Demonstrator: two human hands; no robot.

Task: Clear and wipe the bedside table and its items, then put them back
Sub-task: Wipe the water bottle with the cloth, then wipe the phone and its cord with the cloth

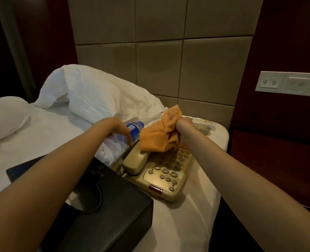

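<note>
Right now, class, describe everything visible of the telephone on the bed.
The telephone is a beige plastic desk set lying on the white sheet. Its handset sits cradled on the left; grey round keys fill the right, a red bar at the near edge. The orange cloth, gripped by the right hand, rests on its far end.

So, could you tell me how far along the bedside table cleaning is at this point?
Clearing looks done: the phone, water bottle and black box lie on the bed. In hand: the right hand grips the orange cloth over the phone, the left hand is at the bottle. Left: wiping the items and putting them back; the table itself is out of view.
</note>
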